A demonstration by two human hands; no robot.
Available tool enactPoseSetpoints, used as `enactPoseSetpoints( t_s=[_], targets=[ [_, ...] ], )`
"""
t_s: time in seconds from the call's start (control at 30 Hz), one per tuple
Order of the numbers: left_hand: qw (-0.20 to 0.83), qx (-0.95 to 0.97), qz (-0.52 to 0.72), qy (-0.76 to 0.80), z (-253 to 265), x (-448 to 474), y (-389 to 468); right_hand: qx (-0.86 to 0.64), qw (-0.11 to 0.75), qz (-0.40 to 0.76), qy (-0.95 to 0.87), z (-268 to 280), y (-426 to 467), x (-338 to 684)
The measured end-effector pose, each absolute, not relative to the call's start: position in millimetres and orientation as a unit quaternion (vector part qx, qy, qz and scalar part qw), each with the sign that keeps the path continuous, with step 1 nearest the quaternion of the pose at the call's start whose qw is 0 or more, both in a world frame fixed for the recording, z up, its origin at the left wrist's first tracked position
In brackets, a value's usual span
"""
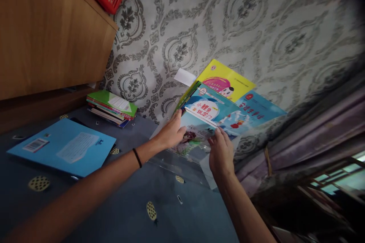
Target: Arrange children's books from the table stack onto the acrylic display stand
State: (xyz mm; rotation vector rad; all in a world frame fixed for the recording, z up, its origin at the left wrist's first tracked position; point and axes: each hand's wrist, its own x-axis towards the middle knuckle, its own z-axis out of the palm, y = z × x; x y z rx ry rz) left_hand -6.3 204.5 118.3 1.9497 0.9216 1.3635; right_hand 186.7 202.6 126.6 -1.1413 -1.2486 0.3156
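Left forearm [85,188] nearest, both hands on a picture book by the wall

Black band [137,158] on left wrist. Left hand [169,133] pinches front picture book [194,136] at its left edge; right hand [222,153] pinches the right edge near the top corner, fingers bent. Front picture book sits tilted before carp-titled picture book [209,102]; yellow picture book [228,74] and light-blue picture book [264,110] behind, in front of patterned wallpaper [182,11].

Handling, judged: even pressure both sides, edges lined up, light grip so covers don't crease. Clear plastic [178,167] below the books could snag or slide.

Containers: red slatted basket [112,2] at wooden cabinet's [54,26] top edge, contents out of sight. Clear plastic maybe a bag or sleeve, can't tell. Well apart on blue pineapple-print cloth [122,216]: book stack [101,99] and blue book [65,133], flat, barcode up.
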Motion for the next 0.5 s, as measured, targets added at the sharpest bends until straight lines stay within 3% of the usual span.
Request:
enactPoseSetpoints(
  t_s=[0.27,0.5],
  targets=[
    [0.305,0.721,0.545,0.300,107,-4,216,-0.457,0.719,0.190,-0.488,133,197,170],
    [0.301,0.726,0.534,0.310,111,-8,214,-0.454,0.725,0.218,-0.470,137,197,174]
  ],
)
